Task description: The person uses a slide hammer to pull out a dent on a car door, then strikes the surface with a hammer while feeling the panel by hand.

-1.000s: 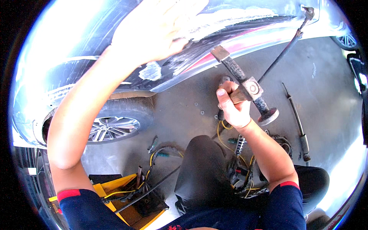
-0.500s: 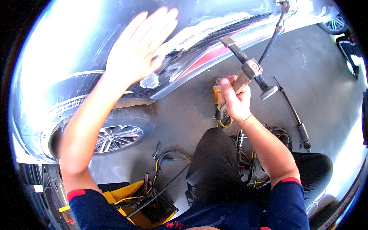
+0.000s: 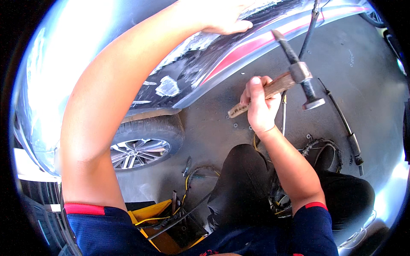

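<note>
My right hand [image 3: 261, 104] is wrapped around the wooden handle of a body hammer [image 3: 301, 72]. The dark steel head has a pointed end up and a flat round face down, and it hangs in the air beside the car. Across the car's body panel [image 3: 183, 81] reaches my left hand [image 3: 224, 19], laid out flat with the thumb stretched away. Its other fingers are washed out by glare near the top edge. Scraped patches with whitish and black marks cover the panel, and a red strip [image 3: 230, 57] runs above its lower edge.
A car wheel [image 3: 141, 151] stands below my left forearm. A yellow machine [image 3: 153, 211] with cables is at the lower left. On the right lies a long dark rod tool [image 3: 344, 121]. A bar [image 3: 308, 34] meets the car's lower edge. Cables [image 3: 329, 149] lie beside my knee.
My left hand has moved up and right along the panel. My right hand has turned the hammer and shifted slightly; more of its handle shows.
</note>
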